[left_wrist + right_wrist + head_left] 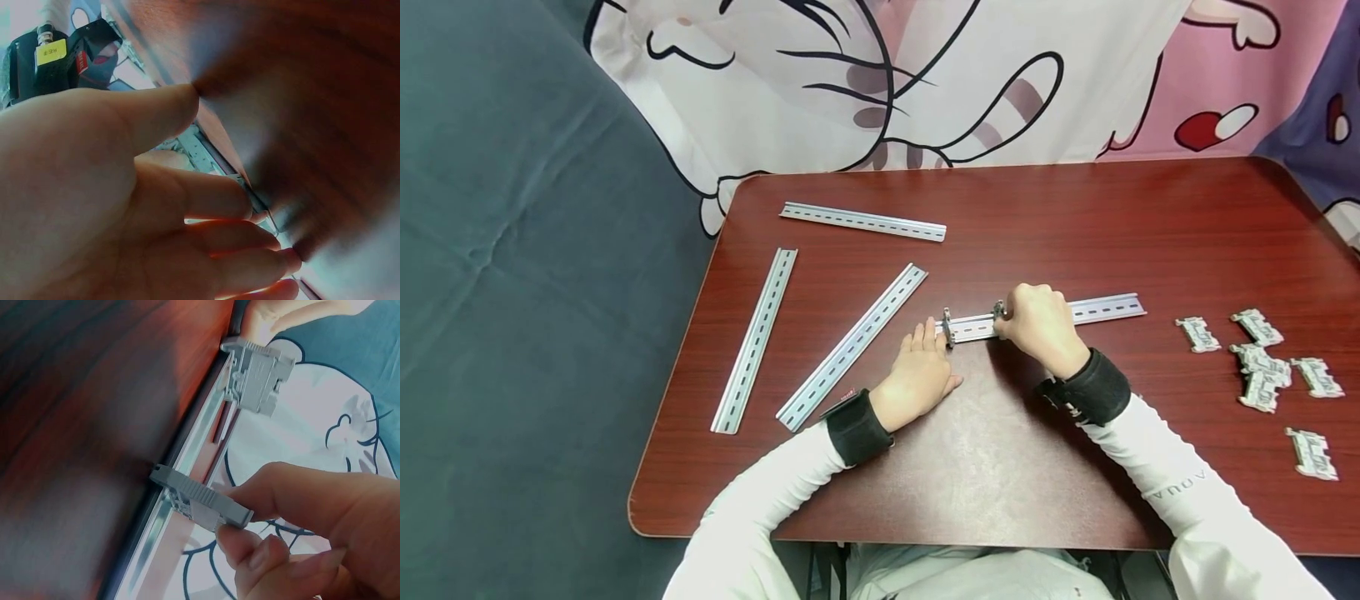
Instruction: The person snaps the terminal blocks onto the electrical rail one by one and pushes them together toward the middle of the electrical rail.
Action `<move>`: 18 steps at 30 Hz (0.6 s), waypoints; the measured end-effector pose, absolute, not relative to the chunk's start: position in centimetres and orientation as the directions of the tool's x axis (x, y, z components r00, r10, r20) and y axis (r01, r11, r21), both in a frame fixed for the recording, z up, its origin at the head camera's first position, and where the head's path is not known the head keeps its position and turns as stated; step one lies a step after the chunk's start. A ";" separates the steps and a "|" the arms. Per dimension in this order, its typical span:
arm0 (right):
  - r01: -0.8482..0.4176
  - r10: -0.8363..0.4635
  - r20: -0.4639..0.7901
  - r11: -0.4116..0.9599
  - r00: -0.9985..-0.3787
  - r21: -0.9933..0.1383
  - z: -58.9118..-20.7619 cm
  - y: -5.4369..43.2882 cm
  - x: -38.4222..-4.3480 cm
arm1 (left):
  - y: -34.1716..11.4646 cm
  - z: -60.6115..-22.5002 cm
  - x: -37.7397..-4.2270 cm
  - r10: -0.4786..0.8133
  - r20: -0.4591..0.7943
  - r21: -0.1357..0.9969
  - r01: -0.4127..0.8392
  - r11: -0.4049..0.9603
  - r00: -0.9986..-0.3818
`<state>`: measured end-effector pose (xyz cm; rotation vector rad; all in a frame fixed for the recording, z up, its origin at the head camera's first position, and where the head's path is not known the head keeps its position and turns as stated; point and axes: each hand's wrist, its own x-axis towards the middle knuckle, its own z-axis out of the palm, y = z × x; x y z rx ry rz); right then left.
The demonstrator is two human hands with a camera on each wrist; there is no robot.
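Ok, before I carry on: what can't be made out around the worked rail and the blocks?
Head view: the worked rail's left end, hidden by the left hand.
Head view: most of the pinched block, covered by the right hand.
Left wrist view: much of the rail, blocked by the left hand.
Right wrist view: the rail's right end, cut off by the bottom edge.

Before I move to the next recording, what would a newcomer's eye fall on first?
Probably the right hand, pinching a small grey ridged block at a slotted silver metal rail, near the middle of the reddish-brown wood-grained table. Next, perhaps, the white cartoon-printed cloth beyond the table's far edge, then the loose pale-grey notched blocks on the right.
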<state>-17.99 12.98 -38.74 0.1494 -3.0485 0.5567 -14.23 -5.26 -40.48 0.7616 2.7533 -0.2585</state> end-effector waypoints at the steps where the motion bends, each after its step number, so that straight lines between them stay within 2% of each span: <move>1: -0.095 -0.081 0.054 0.932 -0.995 -0.350 -38.7 13.2 -18.0 | -5.2 -40.5 -14.2 0.476 -0.308 -0.101 0.526 0.844 -0.824; 18: -0.062 -0.044 0.063 0.944 -0.997 -0.324 -38.4 16.3 -17.9 | -5.2 -40.4 -14.3 0.479 -0.307 -0.108 0.530 0.841 -0.823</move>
